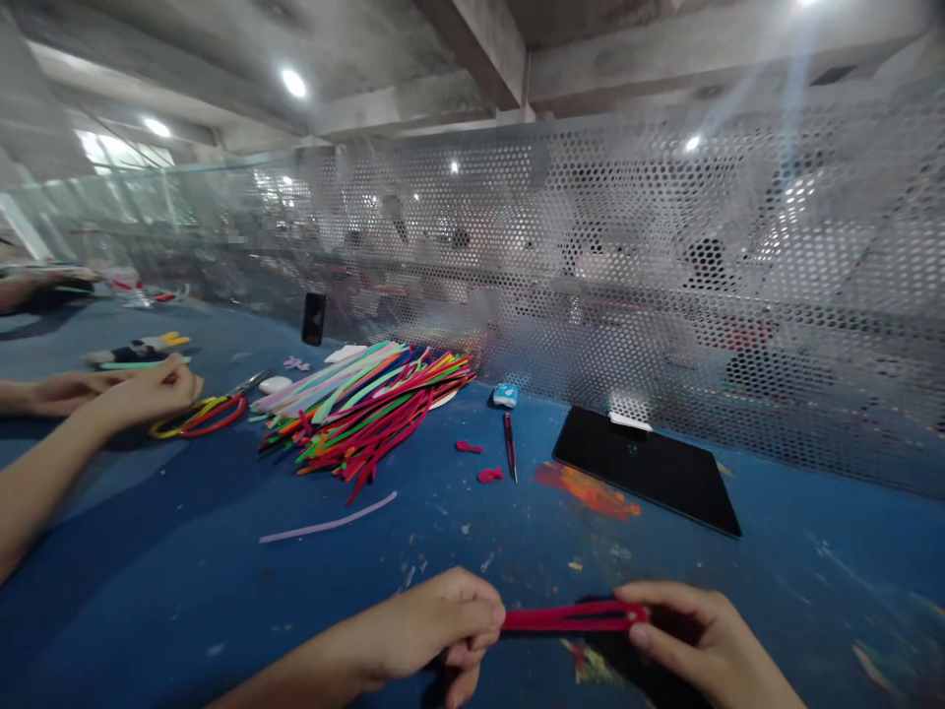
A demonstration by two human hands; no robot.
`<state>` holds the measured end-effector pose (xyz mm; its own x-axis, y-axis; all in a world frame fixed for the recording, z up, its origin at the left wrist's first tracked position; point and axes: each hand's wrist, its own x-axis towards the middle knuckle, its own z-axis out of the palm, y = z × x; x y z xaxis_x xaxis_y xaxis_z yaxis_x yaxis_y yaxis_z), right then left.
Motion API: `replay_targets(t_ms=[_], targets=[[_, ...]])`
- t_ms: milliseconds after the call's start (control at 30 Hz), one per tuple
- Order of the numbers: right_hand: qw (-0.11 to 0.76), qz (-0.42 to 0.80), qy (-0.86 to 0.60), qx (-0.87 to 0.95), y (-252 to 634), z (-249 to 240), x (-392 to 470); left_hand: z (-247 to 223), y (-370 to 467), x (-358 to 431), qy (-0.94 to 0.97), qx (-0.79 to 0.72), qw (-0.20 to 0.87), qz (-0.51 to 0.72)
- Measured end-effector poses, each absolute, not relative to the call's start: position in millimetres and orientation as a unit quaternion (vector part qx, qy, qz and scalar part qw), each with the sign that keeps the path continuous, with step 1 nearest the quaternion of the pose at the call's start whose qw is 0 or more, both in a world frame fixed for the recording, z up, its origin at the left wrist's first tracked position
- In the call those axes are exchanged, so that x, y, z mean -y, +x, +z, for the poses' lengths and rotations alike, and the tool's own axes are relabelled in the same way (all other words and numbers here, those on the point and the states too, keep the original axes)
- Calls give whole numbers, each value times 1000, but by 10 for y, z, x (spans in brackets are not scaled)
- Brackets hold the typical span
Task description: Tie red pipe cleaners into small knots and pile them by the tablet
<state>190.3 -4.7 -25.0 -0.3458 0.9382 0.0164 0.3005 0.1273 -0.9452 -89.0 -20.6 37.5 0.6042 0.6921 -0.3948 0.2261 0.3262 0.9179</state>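
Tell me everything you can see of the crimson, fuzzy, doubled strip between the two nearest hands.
The crimson, fuzzy, doubled strip looks like pipe cleaner: two slim strands, narrowly parted, running nearly straight sideways over the blue, paint-stained table. The bare left hand grips its left end, hiding it. The bare right hand has thumb and finger about the right end; how firmly is unclear.

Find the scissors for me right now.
In the head view, the scissors lie toward the left side of the blue table, between a co-worker's hand and the pile of colourful fuzzy strips.
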Motion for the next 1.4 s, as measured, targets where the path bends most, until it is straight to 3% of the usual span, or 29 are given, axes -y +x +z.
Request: replay_targets(t_ms=[267,600,933,1067,1167,1267,1400], targets=[[350,378,-454,727,1910,-145,55,385,-913,186,554,-400,713,155],[327,374,-476,726,1858,-84,40,370,-934,172,575,-387,708,134],[372,421,-469,682,1853,-85,26,479,-925,192,606,-434,658,111],[433,420,-455,655,1885,-80,-43,464,-904,217,608,-460,633,135],[423,294,-454,727,1865,9,-225,437,-891,202,583,-465,635,200],[245,-19,-400,883,1685,168,-564,426,-881,178,542,-459,649,272],[156,-114,-296,936,1204,277,-1137,392,-873,168,512,-455,660,308]])
